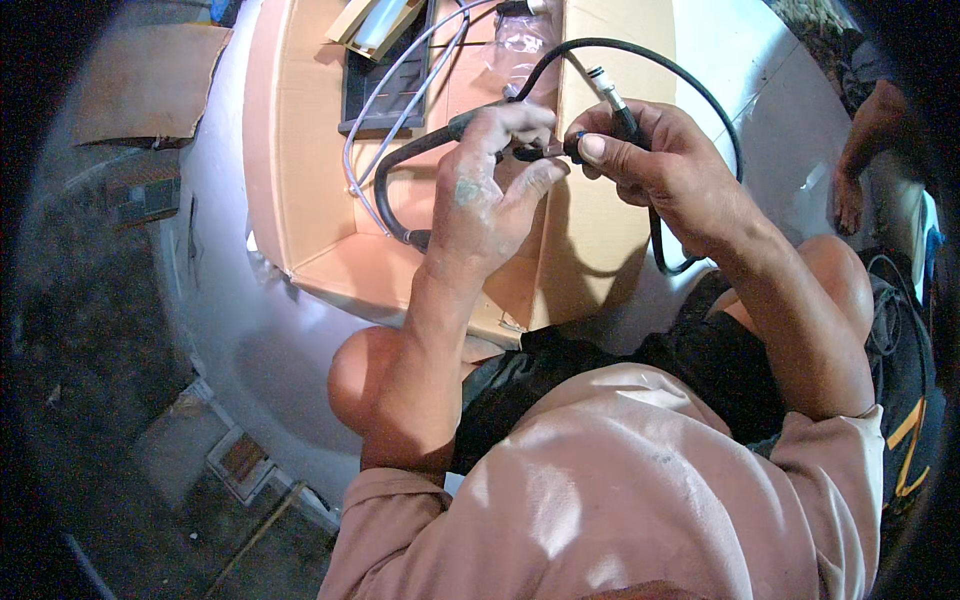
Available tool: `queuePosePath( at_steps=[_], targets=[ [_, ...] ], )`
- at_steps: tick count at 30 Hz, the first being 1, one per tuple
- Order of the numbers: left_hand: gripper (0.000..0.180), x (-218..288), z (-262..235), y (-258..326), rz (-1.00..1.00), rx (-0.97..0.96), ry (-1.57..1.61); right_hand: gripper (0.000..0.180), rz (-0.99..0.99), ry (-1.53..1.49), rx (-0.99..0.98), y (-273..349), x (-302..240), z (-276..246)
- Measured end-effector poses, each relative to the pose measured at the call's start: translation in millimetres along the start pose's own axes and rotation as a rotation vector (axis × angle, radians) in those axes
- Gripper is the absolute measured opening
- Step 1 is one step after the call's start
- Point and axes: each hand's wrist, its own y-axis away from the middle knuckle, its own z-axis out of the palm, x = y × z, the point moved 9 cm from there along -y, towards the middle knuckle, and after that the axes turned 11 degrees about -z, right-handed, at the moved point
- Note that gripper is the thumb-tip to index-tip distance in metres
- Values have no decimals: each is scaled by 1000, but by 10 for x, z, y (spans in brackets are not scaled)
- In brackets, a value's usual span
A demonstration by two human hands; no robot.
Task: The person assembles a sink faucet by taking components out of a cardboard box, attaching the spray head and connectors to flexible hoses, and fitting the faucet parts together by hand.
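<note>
1. Box of tan cardboard, open [290, 120], takes up the left side. Its walls look light and easy to bend.
2. Thin, shiny grey cable [349, 160] loops inside the box. It looks light and bendy.
3. Thick, round black cable [408, 154] curves just left of the left hand. It looks stiff and may spring back.
4. Bare, dusty left hand [490, 185] is over the box. Its fingers curl around the near end of a small, dark, stick-like piece; I cannot tell if they squeeze it.
5. That piece is between the two hands, above the box. It [540, 153] looks light and hard, and small enough to drop. Its middle seems a good spot to pinch.
6. Bare right hand [665, 160] has its fingers closed, with the thumb pinching the piece's right end.
7. Silver-and-white round plug [605, 88] pokes up from the right hand. It looks hard and maybe slippery, so its dark lower part seems best to hold.
8. Thin black cable loop [740, 150] bends around the right hand, looking springy.
</note>
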Motion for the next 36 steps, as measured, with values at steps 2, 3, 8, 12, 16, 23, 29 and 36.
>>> queuePosePath(
  at_steps=[2, 3, 8, 12, 16, 23, 29, 36],
  targets=[
    [28, -34, 17, -5, -1, -3, -45, 20, -3, 43, 10, -21, 48, -26],
    [21, -14, 48, -17, 2, -10, -96, 20, -3, 46, 10, -22, 60, -28],
    [16, 82, 27, -61, 94, 45, -179, 23, -40, 25, 77, -53, 65, -106],
    [12, 19, 33, -61, 99, 34, -159, 24, -9, 112, 62, -52, 25, -91],
    [12, 218, 29, -6, 298, 100, -303, 25, 40, 200, 90, -16, -62, -100],
    [7, 275, 40, 0, 323, 120, -240, 28, -75, 180, 73, 2, -142, -66],
    [5, 283, 21, -13, 277, 106, -203, 27, -168, 231, 57, -4, -193, -43],
    [6, 289, 19, -25, 282, 91, -192, 28, -323, 236, 84, -1, -240, -23]
  ],
)
